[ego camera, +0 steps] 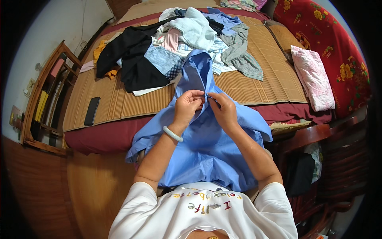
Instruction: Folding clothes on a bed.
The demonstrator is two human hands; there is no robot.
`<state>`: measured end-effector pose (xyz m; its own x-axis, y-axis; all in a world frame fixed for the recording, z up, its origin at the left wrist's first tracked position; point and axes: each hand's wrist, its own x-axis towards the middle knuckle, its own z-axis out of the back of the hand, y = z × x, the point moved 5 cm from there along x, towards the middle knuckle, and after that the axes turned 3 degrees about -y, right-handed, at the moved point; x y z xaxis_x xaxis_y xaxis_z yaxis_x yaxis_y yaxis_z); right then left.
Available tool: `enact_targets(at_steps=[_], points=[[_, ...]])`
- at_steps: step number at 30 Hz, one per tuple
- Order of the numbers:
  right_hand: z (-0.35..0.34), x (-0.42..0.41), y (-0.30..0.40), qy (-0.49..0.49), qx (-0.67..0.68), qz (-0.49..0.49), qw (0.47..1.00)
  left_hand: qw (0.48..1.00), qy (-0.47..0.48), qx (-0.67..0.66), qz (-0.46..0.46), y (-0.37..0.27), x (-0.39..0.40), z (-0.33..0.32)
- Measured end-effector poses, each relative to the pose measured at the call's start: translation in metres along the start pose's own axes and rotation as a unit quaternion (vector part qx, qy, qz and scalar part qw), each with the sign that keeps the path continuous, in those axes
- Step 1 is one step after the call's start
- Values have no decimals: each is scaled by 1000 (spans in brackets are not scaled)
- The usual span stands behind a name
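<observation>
A blue collared shirt (209,149) is spread over my lap, its collar end resting towards the bed. Near the collar, my left hand (191,104) pinches one front edge between thumb and fingers; a pale bangle circles that wrist. My right hand (221,107) grips the facing edge just beside it, and the fingertips of both hands nearly meet. Whether a button lies between them cannot be told. Beyond the collar a heap of clothes lies on the bed, with black cloth (134,56), a pale blue towel-like cloth (197,30) and a grey striped garment (238,53).
A bamboo mat (143,104) covers the bed, with a dark phone-like object (92,111) at its left. A folded pink-and-white cloth (313,79) lies at the right edge. A dark wooden chair (313,134) stands at right, a wooden frame (29,119) at left.
</observation>
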<state>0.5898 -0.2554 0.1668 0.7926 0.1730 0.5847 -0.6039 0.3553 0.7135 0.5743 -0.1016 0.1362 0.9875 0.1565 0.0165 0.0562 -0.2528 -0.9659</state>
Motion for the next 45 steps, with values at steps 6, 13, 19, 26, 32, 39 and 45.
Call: enact_targets(at_steps=[6, 13, 19, 26, 32, 39, 45], points=[[1, -1, 1, -14, 6, -3, 1000, 1000, -3, 0, 0, 1, 0, -2], [3, -3, 7, -17, 2, 15, 1000, 1000, -5, -4, -5, 2, 0, -2], [4, -5, 12, -3, -22, 26, 999, 1000, -4, -10, -14, 3, 2, -1], [3, -6, 8, -7, -22, 17, 1000, 1000, -3, 1, -23, 3, 2, -3], [2, -5, 14, 0, -10, 1, 1000, 994, 7, 58, -94, 3, 6, 2], [9, -6, -2, 12, 34, -22, 999, 815, 65, 486, -310, -66, 2, -28], [21, -1, 0, 14, 63, -49, 997, 658, 158, 578, -456, -99, 22, -45]])
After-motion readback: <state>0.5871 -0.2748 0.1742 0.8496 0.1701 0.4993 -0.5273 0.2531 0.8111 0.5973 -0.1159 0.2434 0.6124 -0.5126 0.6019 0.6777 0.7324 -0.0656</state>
